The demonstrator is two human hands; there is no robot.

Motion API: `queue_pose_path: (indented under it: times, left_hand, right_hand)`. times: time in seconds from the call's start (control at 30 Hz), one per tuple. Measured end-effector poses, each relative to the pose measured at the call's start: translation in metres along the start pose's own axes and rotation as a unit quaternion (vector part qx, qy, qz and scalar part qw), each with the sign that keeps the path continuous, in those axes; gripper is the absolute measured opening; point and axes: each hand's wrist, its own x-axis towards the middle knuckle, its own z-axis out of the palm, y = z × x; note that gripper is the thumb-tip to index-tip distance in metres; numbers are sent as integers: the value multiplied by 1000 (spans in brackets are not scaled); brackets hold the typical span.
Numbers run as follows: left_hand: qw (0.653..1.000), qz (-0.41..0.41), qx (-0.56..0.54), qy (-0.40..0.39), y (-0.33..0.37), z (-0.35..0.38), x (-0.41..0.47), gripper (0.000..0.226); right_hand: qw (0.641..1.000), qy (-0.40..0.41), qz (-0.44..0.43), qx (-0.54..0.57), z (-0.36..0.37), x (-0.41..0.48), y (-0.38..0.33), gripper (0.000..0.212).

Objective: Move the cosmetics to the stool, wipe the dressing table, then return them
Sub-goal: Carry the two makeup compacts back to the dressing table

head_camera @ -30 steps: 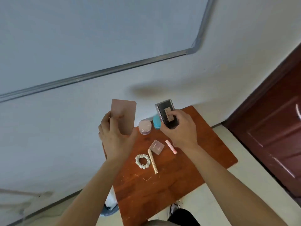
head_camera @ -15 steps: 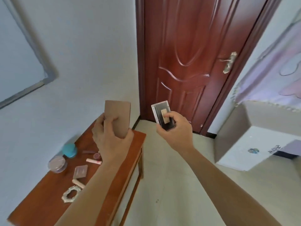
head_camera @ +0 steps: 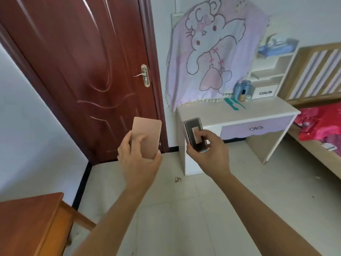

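Observation:
My left hand [head_camera: 137, 157] grips a flat pink rectangular palette [head_camera: 147, 134] by its lower end, held upright in the air. My right hand [head_camera: 208, 153] grips a dark clear-edged cosmetic case [head_camera: 193, 134], thumb across its front. Both are in mid-air over the floor. The white dressing table [head_camera: 208, 112] with a lilac drawer stands ahead to the right, a green comb [head_camera: 231, 104] and a few bottles [head_camera: 243, 90] on its top. A corner of the reddish wooden stool [head_camera: 31, 220] shows at lower left; the cosmetics on it are out of view.
A dark red door [head_camera: 88, 71] is shut straight ahead on the left. A lilac cartoon cloth [head_camera: 212, 52] covers the mirror behind the dressing table. White shelves [head_camera: 267, 71] stand on the table's right end. A bed with red bedding [head_camera: 321, 124] runs along the right. Pale tiled floor lies between.
The view has swung right, from the stool and its cosmetics past the door to the dressing table. Both hands still hold the same two items, carried along with the turn.

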Motion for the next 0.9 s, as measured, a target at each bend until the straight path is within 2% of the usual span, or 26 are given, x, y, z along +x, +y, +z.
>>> queue_pose_path:
  times: [0.2,0.43,0.67,0.9]
  left_hand:
    - [996,33,-33,-79,85,117,-6,56]
    - [986,50,-49,-148,116,253,25,56]
    - [972,45,-98,-210,147,420,112,53]
    - [967,71,-104,-220,174,513,208,54]
  right_hand:
    - [997,49,51,-28,-91,47,80,36]
    - [990,69,108,-62,-117,114,173,34]
    - [970,81,176,-148,-130,243,263,43]
    - [962,127,184,-156,-142,367,309,47]
